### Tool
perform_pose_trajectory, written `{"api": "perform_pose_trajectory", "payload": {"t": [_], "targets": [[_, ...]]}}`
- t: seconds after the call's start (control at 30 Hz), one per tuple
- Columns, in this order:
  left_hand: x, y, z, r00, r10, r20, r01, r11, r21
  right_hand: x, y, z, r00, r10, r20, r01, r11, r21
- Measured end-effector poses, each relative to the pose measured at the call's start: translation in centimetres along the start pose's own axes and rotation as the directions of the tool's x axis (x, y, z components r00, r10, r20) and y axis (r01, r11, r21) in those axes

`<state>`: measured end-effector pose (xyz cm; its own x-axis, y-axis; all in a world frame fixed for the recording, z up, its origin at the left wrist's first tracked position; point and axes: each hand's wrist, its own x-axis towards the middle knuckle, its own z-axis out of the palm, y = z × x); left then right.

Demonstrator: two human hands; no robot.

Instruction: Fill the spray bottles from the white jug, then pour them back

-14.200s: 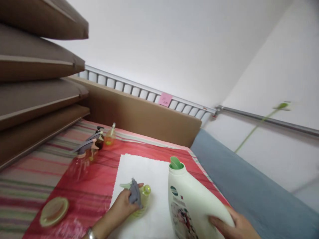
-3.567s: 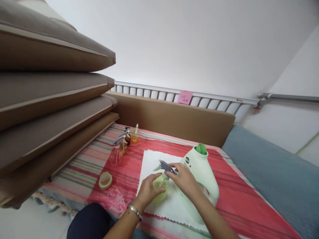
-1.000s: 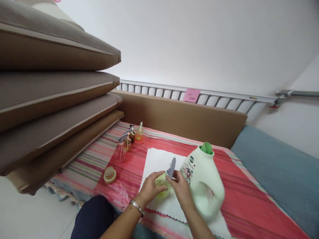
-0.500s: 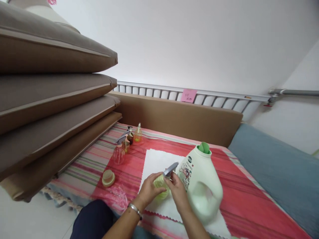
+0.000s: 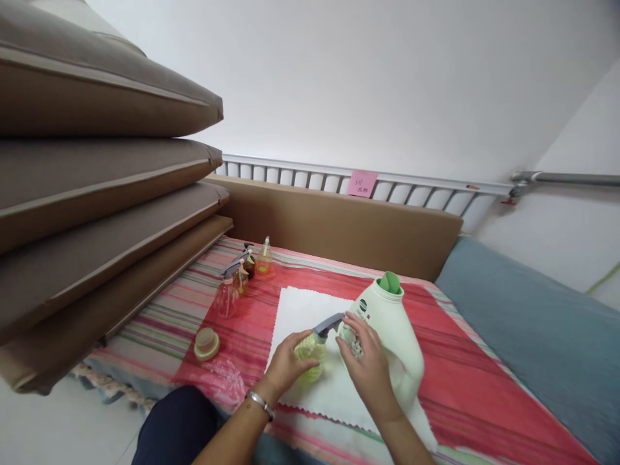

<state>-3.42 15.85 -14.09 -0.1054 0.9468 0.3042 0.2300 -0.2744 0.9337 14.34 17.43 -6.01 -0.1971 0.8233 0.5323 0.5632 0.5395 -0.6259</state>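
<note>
A: So, what is the left hand (image 5: pixel 285 365) doing?

B: It is wrapping around the belly of the small round yellow-green plastic spray bottle (image 5: pixel 310 349), which is standing on the white scallop-edged cloth (image 5: pixel 303 307) spread over the red striped cover (image 5: pixel 450 394). The right hand (image 5: pixel 365 365) is hovering open just beside the bottle's grey trigger head (image 5: pixel 329 322), fingers loose, gripping nothing.

A: How is that bottle likely handling?

B: Light, I am guessing, with thin walls that are giving a little under a squeeze, and perhaps slick if wet. The belly looks like the steady place to hold while the collar under the trigger is taking any twisting.

A: And behind it?

B: The big white detergent jug with the green spout (image 5: pixel 390 320) is standing just beside the right hand, probably far heavier.
</note>
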Motion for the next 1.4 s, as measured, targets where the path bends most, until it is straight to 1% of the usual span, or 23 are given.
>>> {"api": "perform_pose_trajectory", "payload": {"t": [0.03,0.07,0.13,0.2,0.27,0.37,0.43,0.47,0.5,0.6,0.67,0.8,0.87,0.93,1.0,1.1,1.17,1.23,1.3,1.33,1.4], "targets": [[0.0,0.0,0.0,1.0,0.004,-0.001,-0.004,1.0,0.002,1.1,-0.5,-0.5,0.994,-0.078,0.082,0.082,0.996,-0.046],[0.0,0.0,0.0,1.0,0.008,-0.001,-0.008,1.0,0.005,2.2,-1.0,-0.9,0.974,-0.142,0.176,0.159,0.984,-0.084],[0.0,-0.1,0.0,1.0,0.016,0.002,-0.016,1.0,0.011,4.2,-2.1,-1.5,0.906,-0.222,0.361,0.289,0.947,-0.141],[0.0,-0.2,0.0,1.0,0.022,0.008,-0.022,1.0,0.017,5.7,-3.2,-1.6,0.826,-0.247,0.507,0.387,0.902,-0.191],[0.1,-0.4,0.0,1.0,0.027,0.012,-0.028,0.999,0.022,6.6,-4.1,-1.4,0.753,-0.229,0.617,0.459,0.854,-0.243],[0.2,-0.6,0.1,0.999,0.031,0.012,-0.031,0.999,0.025,7.5,-5.1,-0.6,0.659,-0.157,0.736,0.533,0.787,-0.31],[0.2,-0.6,0.1,1.0,0.03,0.009,-0.03,0.999,0.025,8.0,-5.5,0.0,0.617,-0.091,0.782,0.558,0.752,-0.352],[0.2,-0.6,0.0,0.999,0.031,0.009,-0.031,0.999,0.024,8.1,-5.7,0.3,0.609,-0.054,0.792,0.56,0.736,-0.38],[0.1,-0.6,-0.1,0.999,0.032,0.012,-0.032,0.999,0.022,8.3,-5.9,0.5,0.609,-0.015,0.793,0.555,0.722,-0.413],[0.1,-0.3,-0.3,0.999,0.033,0.022,-0.033,0.999,0.02,8.5,-6.7,0.7,0.631,0.085,0.771,0.523,0.687,-0.504],[0.0,-0.2,-0.4,0.999,0.029,0.025,-0.029,0.999,0.02,8.4,-7.2,0.6,0.63,0.108,0.769,0.516,0.682,-0.518],[-0.1,0.1,-0.4,1.0,0.018,0.016,-0.018,1.0,0.024,8.1,-7.5,0.9,0.613,0.119,0.781,0.506,0.7,-0.504],[-0.1,0.2,-0.3,1.0,0.017,0.015,-0.017,1.0,0.026,8.0,-7.4,1.4,0.636,0.163,0.754,0.455,0.71,-0.537],[-0.2,0.1,-0.3,1.0,0.014,0.015,-0.015,0.999,0.029,8.1,-7.3,1.8,0.676,0.218,0.704,0.372,0.724,-0.581],[-0.2,0.0,-0.3,1.0,0.009,0.012,-0.009,0.999,0.033,8.4,-7.2,1.7,0.713,0.245,0.657,0.285,0.755,-0.591],[-0.1,-0.1,-0.4,1.0,0.014,0.022,-0.015,0.999,0.03,9.2,-6.7,0.6,0.764,0.187,0.617,0.2,0.841,-0.503],[-0.2,-0.1,-0.4,0.999,0.022,0.032,-0.022,0.999,0.023,9.8,-5.8,-0.5,0.801,0.141,0.581,0.149,0.894,-0.422],[-0.2,0.0,-0.5,0.999,0.024,0.033,-0.024,1.0,0.013,10.0,-4.5,-1.3,0.824,0.146,0.548,0.069,0.933,-0.352],[-0.3,0.1,-0.5,0.999,0.022,0.031,-0.022,1.0,0.004,9.6,-3.1,-1.8,0.813,0.177,0.555,-0.024,0.962,-0.272],[-0.3,0.1,-0.5,0.999,0.021,0.03,-0.021,1.0,0.001,9.1,-2.5,-1.8,0.793,0.181,0.582,-0.063,0.974,-0.218],[-0.3,0.1,-0.5,0.999,0.021,0.029,-0.021,1.0,-0.004,7.9,-1.7,-1.6,0.734,0.143,0.664,-0.117,0.99,-0.083]]}}
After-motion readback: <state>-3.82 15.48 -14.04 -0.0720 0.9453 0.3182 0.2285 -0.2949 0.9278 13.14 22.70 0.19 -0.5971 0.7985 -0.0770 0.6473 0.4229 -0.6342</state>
